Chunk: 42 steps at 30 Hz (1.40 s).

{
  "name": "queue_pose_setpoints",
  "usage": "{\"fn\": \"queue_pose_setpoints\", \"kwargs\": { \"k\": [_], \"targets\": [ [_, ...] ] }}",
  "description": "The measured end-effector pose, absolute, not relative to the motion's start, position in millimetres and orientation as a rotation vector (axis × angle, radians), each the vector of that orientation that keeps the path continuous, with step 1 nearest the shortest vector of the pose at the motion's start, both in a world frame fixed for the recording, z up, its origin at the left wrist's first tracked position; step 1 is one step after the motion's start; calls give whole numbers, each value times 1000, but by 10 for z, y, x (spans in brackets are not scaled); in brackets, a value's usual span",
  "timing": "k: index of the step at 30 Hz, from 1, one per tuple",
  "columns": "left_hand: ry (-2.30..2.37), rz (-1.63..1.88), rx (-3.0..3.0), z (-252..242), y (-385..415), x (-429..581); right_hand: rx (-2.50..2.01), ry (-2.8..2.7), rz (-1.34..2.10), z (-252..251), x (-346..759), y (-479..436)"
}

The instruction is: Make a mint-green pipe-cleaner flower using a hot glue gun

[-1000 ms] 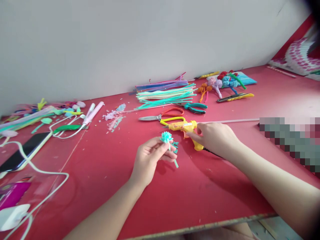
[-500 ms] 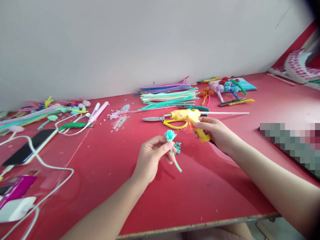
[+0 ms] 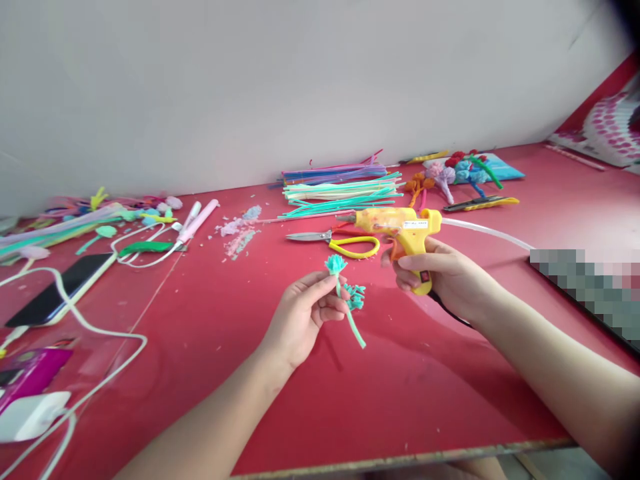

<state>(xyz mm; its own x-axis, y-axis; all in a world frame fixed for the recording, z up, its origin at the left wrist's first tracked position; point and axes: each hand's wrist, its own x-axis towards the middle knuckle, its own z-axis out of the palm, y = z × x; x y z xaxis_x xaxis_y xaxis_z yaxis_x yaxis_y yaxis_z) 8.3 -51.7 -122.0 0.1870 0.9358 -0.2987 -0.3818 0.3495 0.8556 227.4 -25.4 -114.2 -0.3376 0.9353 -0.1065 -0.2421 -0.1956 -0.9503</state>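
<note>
My left hand (image 3: 313, 303) pinches the pale green stem of a turquoise pipe-cleaner flower (image 3: 335, 264), holding it above the red table. A second turquoise fringed piece (image 3: 355, 297) shows beside the stem, under my fingers; whether it is joined to the stem I cannot tell. Wrapped around the handle of a yellow hot glue gun (image 3: 395, 220) is my right hand (image 3: 440, 273), with fingers at the orange trigger. The gun's nozzle points left, up and right of the flower, apart from it. A clear glue stick (image 3: 490, 230) sticks out of its back. Scissors (image 3: 345, 241) with yellow handles lie behind the flower.
Bundled pipe cleaners (image 3: 343, 190) lie near the wall. Finished-looking pipe-cleaner flowers (image 3: 440, 175) and a utility knife (image 3: 480, 203) are at back right. On the left are a phone (image 3: 60, 290), a white cable (image 3: 100, 327) and a pink pen-like tool (image 3: 199, 221). Fluff scraps (image 3: 240, 230) litter the table.
The glue gun has been lifted off the table and turned in my right hand, its glue stick now bending behind it. My left hand with the flower has shifted slightly left.
</note>
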Motion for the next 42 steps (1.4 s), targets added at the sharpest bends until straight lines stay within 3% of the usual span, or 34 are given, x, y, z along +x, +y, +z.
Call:
{"fn": "queue_pose_setpoints", "kwargs": {
  "k": [6, 12, 25, 42],
  "targets": [
    [1033, 1137, 726, -1221, -508, 80, -951, -1272, 1709, -1100, 2226, -374],
    [1096, 1236, 783, -1242, -489, 56, -1145, -1561, 1435, -1074, 2175, -477],
    [1119, 1259, 773, -1197, -517, 90, -1089, -1861, 892, -1202, 2104, -545],
    [1056, 1263, 794, -1249, -515, 69, -1145, -1957, 748, -1217, 2093, -549]
  ]
}}
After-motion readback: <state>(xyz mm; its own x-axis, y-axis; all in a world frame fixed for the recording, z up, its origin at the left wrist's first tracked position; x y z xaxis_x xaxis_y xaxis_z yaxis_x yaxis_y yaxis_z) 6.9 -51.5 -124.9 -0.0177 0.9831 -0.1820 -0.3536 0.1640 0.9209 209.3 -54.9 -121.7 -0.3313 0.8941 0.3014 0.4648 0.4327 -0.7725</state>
